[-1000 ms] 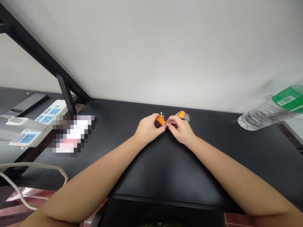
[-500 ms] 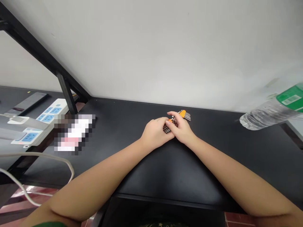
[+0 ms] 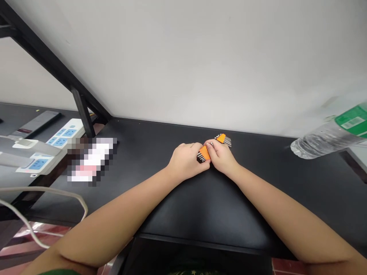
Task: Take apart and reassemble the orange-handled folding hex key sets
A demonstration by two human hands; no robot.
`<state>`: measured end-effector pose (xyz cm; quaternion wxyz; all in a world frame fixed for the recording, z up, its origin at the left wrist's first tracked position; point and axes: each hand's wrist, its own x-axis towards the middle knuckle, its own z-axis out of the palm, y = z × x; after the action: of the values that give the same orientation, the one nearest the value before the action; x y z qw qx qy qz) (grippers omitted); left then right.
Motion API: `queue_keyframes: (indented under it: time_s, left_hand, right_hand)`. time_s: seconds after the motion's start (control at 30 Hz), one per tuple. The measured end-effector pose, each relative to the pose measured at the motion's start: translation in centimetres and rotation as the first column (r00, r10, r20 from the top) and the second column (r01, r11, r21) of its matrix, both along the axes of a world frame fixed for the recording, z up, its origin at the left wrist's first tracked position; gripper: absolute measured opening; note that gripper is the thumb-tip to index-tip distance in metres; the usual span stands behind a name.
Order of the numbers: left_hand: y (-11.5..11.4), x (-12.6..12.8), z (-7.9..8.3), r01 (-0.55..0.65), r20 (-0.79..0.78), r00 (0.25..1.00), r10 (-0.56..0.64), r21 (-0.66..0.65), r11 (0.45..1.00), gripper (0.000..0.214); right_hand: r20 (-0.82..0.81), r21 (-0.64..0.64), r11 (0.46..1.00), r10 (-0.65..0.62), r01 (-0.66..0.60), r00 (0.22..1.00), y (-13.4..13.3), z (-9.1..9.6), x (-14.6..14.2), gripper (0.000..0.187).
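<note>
Over the middle of the black table, my left hand (image 3: 187, 160) is closed around an orange holder of hex keys (image 3: 204, 153), whose metal shafts point down and to the left. My right hand (image 3: 222, 156) grips the upper right end of that same set, thumb and fingers pinched at the rounded key tips. Just behind my right hand lies a second orange hex key set (image 3: 222, 139) on the table, its shafts toward the right. Parts of the held set are hidden by my fingers.
A water bottle with a green label (image 3: 321, 137) is at the right. To the left lies a phone with a blurred-out screen (image 3: 93, 158). Beyond it are a white power strip (image 3: 59, 143) with plugs and a looping white cable (image 3: 57, 188). A wall rises behind the table (image 3: 137, 152).
My right hand has shifted its grip, the fingers curling in at the key tips. More of the held orange holder shows. The second set stays in place.
</note>
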<state>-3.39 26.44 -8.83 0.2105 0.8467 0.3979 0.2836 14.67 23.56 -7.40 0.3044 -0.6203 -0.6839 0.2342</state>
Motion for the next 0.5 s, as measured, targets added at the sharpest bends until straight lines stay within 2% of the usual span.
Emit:
queue_keyframes:
  time_s: [0.2, 0.4, 0.5]
  left_hand:
    - [1.0, -1.2, 0.3, 0.057, -0.069, 0.995, -0.065, -0.119, 0.991, 0.024]
    - [1.7, -2.3, 0.6, 0.064, -0.06, 0.995, -0.077, -0.191, 0.979, 0.026]
    - [2.4, -2.7, 0.4, 0.079, -0.019, 0.996, -0.087, -0.265, 0.961, 0.029]
  right_hand:
    - [0.174, -0.014, 1.0, -0.018, 0.02, 0.985, 0.9, -0.4, 1.0, 0.024]
    - [0.194, -0.031, 0.989, -0.134, 0.143, 0.972, 1.7, 0.3, 2.5, 0.027]
    - [0.261, -0.072, 0.987, -0.123, 0.147, 0.957, 1.8, 0.5, 3.0, 0.029]
